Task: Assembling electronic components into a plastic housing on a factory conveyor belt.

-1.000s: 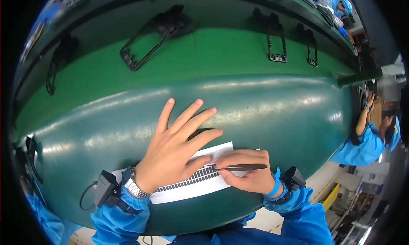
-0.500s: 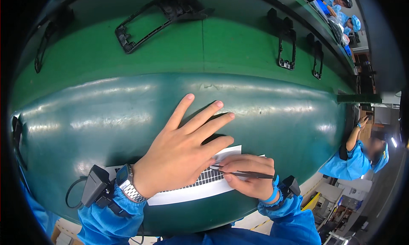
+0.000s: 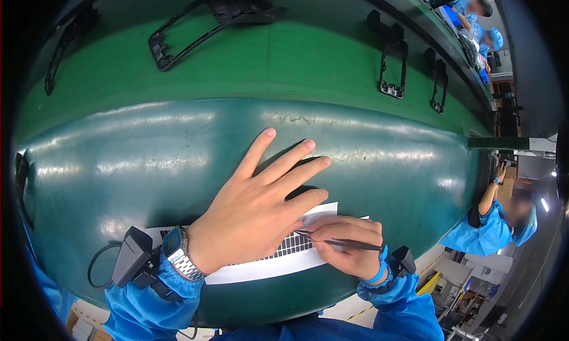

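Observation:
My left hand [image 3: 255, 207] lies with its fingers spread over a white sheet [image 3: 255, 273] with rows of small black rectangles, on a dark green mat. Its thumb is bent down to the sheet beside the tip of a pair of black tweezers [image 3: 355, 244]. My right hand [image 3: 347, 246] is closed round these tweezers, low over the sheet's right part. Their tip touches or nearly touches the rectangles beside the left thumb; whether anything is pinched there is too small to tell. Much of the sheet is hidden under my left hand.
Beyond the mat runs a bright green belt [image 3: 237, 83]. Black plastic frames lie on it: a large frame [image 3: 207, 26], an upright one [image 3: 393, 68] and others near the ends. A person in blue [image 3: 489, 225] sits at the right; others work at the far right.
The black frames and the seam on the green belt have slid a little to the left. Both my hands stay nearly still, with the tweezers at the same spot.

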Demonstrator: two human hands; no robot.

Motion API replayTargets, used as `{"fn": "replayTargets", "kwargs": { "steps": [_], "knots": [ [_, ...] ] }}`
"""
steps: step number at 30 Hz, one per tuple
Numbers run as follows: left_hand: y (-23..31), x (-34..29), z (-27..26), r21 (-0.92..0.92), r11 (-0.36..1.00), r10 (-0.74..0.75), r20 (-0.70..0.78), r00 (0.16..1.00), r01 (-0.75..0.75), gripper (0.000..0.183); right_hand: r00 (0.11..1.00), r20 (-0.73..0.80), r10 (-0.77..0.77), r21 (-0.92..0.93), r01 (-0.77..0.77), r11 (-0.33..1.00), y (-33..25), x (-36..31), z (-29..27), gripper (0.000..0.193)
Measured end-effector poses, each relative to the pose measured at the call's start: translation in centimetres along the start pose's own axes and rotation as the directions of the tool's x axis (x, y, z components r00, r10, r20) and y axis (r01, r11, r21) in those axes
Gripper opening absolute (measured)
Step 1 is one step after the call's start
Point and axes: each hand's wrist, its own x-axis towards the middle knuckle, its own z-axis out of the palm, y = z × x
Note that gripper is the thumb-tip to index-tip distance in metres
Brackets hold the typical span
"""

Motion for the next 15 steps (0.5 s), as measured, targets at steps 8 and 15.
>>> {"fn": "replayTargets", "kwargs": {
  "steps": [8, 15],
  "knots": [
    [0.6, 0.7, 0.5, -0.011, 1.0, 0.003, -0.01, 1.0, -0.003, 0.042, 1.0, -0.007, -0.023, 0.025, 0.023, 0.999, 0.5, -0.3, -0.8, 0.015],
    [1.1, 1.3, 0.8, -0.015, 1.0, 0.01, -0.017, 1.0, -0.01, 0.042, 1.0, -0.012, -0.01, 0.025, 0.01, 1.0, 0.8, -0.9, -1.5, 0.015]
  ]
}}
